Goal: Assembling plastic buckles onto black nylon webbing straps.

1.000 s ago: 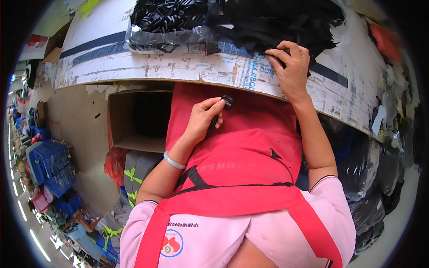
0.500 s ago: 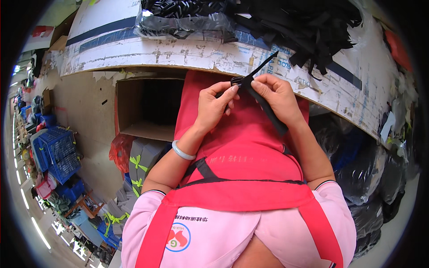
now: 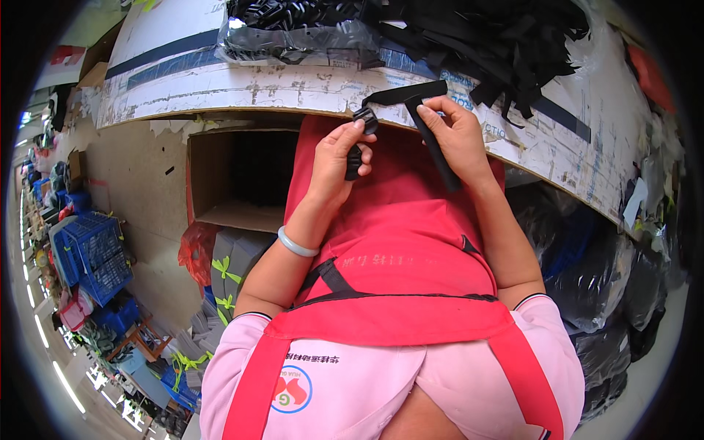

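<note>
My left hand point(image 3: 336, 160) is closed, pinching a black plastic buckle point(image 3: 365, 119) between thumb and fingertips. Another black plastic piece point(image 3: 353, 164) is tucked in its curled fingers. From the buckle a short black strap end point(image 3: 405, 92) reaches right over the table edge. In my right hand point(image 3: 456, 139), thumb and fingers pinch a black webbing strap point(image 3: 438, 150), which hangs down in front of the red apron point(image 3: 400, 220). Whether both strap lengths are one piece I cannot tell.
On the worn, cardboard-covered table point(image 3: 242, 94) lie a clear bag of black buckles point(image 3: 293, 33) and a heap of black straps point(image 3: 506, 51). Beneath is an open cardboard box point(image 3: 242, 172). Plastic-wrapped bundles point(image 3: 594, 286) stand right; blue crates point(image 3: 92, 253) stand left.
My hands have moved apart, the left a little up and left. The buckle shows more plainly in the left fingers, and the strap in my right hand hangs more steeply.
</note>
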`<state>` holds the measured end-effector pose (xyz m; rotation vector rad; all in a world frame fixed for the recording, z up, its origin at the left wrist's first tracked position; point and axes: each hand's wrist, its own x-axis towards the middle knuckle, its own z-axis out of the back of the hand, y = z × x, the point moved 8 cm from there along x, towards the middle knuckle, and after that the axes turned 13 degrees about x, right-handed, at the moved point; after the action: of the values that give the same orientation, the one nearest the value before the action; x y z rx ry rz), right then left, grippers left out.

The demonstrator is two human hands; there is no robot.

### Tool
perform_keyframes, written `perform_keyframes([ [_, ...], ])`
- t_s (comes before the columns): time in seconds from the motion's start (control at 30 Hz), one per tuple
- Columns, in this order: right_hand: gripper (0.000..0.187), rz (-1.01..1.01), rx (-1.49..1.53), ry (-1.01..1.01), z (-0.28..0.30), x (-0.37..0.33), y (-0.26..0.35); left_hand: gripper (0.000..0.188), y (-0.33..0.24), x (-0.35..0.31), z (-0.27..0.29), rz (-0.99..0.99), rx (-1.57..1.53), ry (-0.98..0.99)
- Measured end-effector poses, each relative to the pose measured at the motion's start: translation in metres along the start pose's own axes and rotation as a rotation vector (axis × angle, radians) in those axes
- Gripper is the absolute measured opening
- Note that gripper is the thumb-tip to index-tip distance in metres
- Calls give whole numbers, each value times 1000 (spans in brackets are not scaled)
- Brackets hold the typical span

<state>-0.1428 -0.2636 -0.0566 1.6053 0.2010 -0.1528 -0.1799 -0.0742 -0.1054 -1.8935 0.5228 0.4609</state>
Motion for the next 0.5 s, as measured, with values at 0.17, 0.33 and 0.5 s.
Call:
perform_keyframes([
  [0.17, 18, -63, 51, 72, -7, 0, 3, 21, -4, -7, 3, -50, 157, -40],
  [0.33, 19, -364, 216, 298, -44, -30, -8, 19, -4, -14, 1, -147, 290, -35],
  [0.5, 20, -434, 316, 218, -41, -33, -26, 14, -14, -19, -10, -358, 516, -50],
])
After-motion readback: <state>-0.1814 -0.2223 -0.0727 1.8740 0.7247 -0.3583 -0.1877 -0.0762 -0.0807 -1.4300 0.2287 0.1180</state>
